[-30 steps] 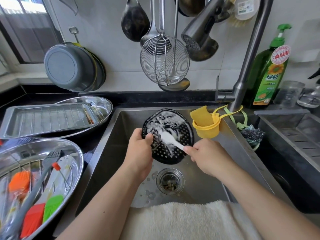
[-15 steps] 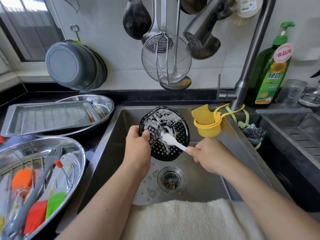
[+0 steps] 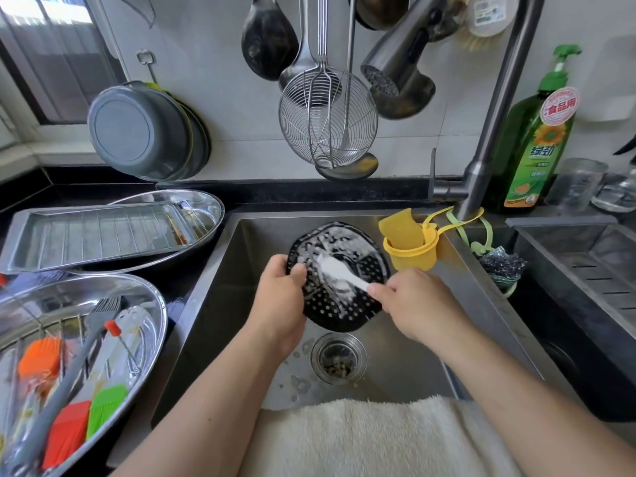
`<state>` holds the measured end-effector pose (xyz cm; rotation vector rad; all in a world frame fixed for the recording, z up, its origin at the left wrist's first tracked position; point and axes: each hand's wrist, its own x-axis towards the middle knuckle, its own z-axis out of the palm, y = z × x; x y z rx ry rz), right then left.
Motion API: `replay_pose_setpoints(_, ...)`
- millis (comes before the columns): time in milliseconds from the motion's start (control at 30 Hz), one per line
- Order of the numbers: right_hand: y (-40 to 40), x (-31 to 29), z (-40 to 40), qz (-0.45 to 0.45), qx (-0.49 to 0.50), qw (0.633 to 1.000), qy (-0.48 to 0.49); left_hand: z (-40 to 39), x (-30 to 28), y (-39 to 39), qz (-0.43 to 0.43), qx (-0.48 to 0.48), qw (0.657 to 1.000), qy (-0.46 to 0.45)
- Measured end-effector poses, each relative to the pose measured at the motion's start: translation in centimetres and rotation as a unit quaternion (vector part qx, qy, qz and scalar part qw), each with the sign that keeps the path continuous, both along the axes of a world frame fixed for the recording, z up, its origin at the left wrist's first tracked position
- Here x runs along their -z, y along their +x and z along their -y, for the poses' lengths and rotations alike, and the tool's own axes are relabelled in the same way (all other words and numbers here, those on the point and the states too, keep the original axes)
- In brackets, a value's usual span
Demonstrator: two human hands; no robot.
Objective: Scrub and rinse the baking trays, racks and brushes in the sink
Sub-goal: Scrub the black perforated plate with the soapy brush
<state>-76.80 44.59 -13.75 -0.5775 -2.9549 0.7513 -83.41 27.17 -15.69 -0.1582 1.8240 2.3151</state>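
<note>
A round black perforated rack (image 3: pixel 358 270), streaked with white suds, stands tilted over the steel sink (image 3: pixel 220 270). My left hand (image 3: pixel 280 297) grips its left edge. My right hand (image 3: pixel 414 304) pinches the handle of a white brush (image 3: pixel 339 271) whose soapy head lies on the rack's middle. On the left counter a rectangular baking tray (image 3: pixel 86 235) with a wire rack rests on an oval steel dish. Nearer, an oval steel tray (image 3: pixel 148 297) holds silicone brushes (image 3: pixel 65 432) in orange, red and green.
The drain strainer (image 3: pixel 339 358) sits below the rack. A yellow sponge holder (image 3: pixel 411 249) hangs off the tap (image 3: pixel 488 139). A green dish soap bottle (image 3: pixel 537 142) stands at the right. Ladles and a wire skimmer (image 3: pixel 327 122) hang above. A white towel (image 3: pixel 361 438) covers the sink's front edge.
The brush head has slid left and up across the rack's face. My right hand moved up a little, and the rack tilted slightly in my left hand.
</note>
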Motion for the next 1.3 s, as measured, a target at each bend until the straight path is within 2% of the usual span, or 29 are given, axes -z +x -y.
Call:
replay_pose_setpoints(67,-0.2,-0.2,0.0,-0.016,0.003,1.0,-0.003,-0.3,0.0,0.3,-0.004,0.013,1.0,-0.006)
replay_pose_setpoints(200,0.3,0.2,0.0,0.044,-0.025,0.999,-0.001,0.4,-0.1,-0.3,-0.009,-0.044,0.999,0.008)
replay_pose_setpoints(367,-0.3,0.0,-0.1,-0.037,-0.014,0.999,0.0,0.1,-0.3,0.1,-0.004,-0.016,1.0,0.022)
replay_pose_setpoints(633,-0.2,-0.5,-1.5,-0.123,0.02,0.992,-0.01,1.0,-0.3,-0.4,-0.004,-0.051,0.999,0.008)
replay_pose_setpoints(800,-0.3,-0.1,-0.9,-0.075,0.005,0.997,0.005,0.4,-0.3,0.0,-0.024,-0.031,0.999,-0.012)
replay_pose_setpoints(933,0.1,0.0,-1.2,0.05,-0.016,0.998,-0.025,1.5,-0.5,-0.7,-0.017,-0.091,0.996,0.019)
replay_pose_setpoints(1000,0.2,-0.1,-1.0,0.047,-0.005,0.999,-0.027,1.5,-0.6,-0.6,-0.009,-0.083,0.996,0.016)
replay_pose_setpoints(1100,-0.2,-0.4,-1.1,-0.044,0.022,0.999,-0.014,0.3,-0.5,0.3,-0.015,-0.031,0.999,-0.007)
replay_pose_setpoints(1133,-0.3,-0.5,-1.2,-0.041,0.018,0.999,-0.022,0.2,-0.5,0.3,-0.015,-0.034,0.999,-0.006)
replay_pose_setpoints(1233,0.3,0.0,-1.4,0.061,-0.012,0.997,-0.04,1.3,-0.4,-0.5,0.005,-0.09,0.996,0.018)
replay_pose_setpoints(1300,0.3,-0.1,-1.7,0.059,0.006,0.998,-0.034,1.9,-0.5,-1.0,0.021,-0.108,0.994,0.027)
